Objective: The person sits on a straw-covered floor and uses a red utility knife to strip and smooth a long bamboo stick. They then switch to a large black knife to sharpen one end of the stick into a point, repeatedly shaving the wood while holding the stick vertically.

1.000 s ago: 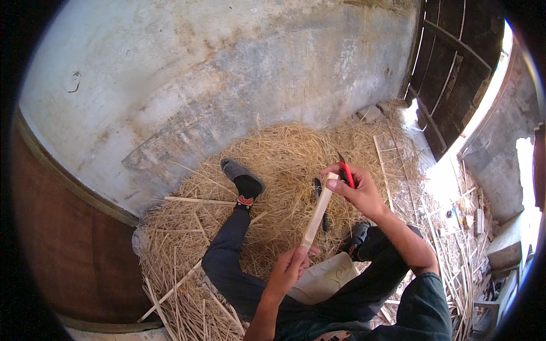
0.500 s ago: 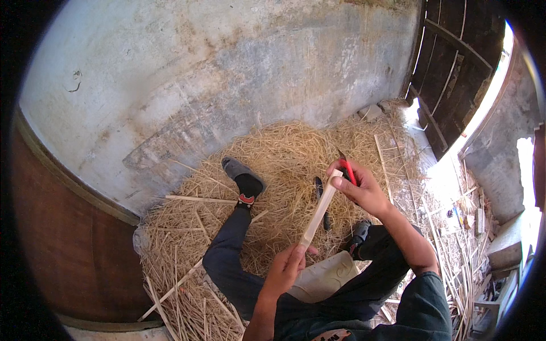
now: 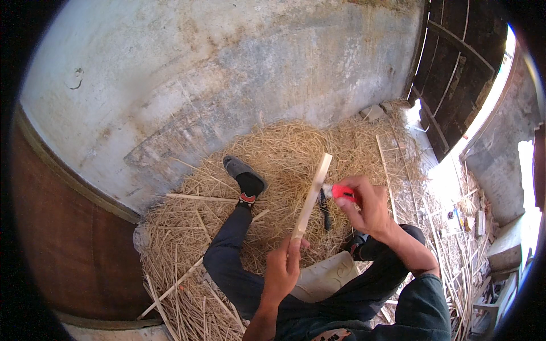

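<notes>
over the straw, left hand (image 3: pixel 282 267) grips a pale stick (image 3: pixel 311 196); right hand (image 3: pixel 364 204) clutches a red-handled knife (image 3: pixel 341 192)

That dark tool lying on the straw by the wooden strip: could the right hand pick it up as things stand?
Probably not at once: the right hand is close above the dark tool, but it already grips a red-handled cutter.

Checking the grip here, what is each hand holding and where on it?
Left hand holds the pale strip by its lower end; right hand grips the red-handled knife by its handle.
</notes>
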A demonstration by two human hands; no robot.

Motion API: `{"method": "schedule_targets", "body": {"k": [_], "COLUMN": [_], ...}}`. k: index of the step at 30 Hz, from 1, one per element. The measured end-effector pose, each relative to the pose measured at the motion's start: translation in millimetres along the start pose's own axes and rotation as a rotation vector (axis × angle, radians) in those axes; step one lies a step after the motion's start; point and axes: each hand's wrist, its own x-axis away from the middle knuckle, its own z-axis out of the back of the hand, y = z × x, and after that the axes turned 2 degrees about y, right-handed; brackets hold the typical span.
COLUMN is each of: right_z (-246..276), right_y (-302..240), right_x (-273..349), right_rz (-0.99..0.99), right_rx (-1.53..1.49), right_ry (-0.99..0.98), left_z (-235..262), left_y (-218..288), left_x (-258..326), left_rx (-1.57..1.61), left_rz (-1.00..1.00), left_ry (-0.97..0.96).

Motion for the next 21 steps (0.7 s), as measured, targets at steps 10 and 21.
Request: {"method": "schedule_targets", "body": {"k": [10, 21], "right_z": [-21.4, -16.3], "right_y": [-12.0, 3.8], "right_x": [12.3, 4.2], "right_rz": [0.203, 0.132], "right_rx": [0.172, 0.257], "right_ry": [-0.165, -0.103], "left_z": [-7.1, -13.4], "left_y": [13.0, 6.8], "left_x": [-5.7, 2.3], "left_rx": [-0.135, -0.233], "left_rz": [-0.092, -0.099], "left_ry": [0.099, 0.152]}}
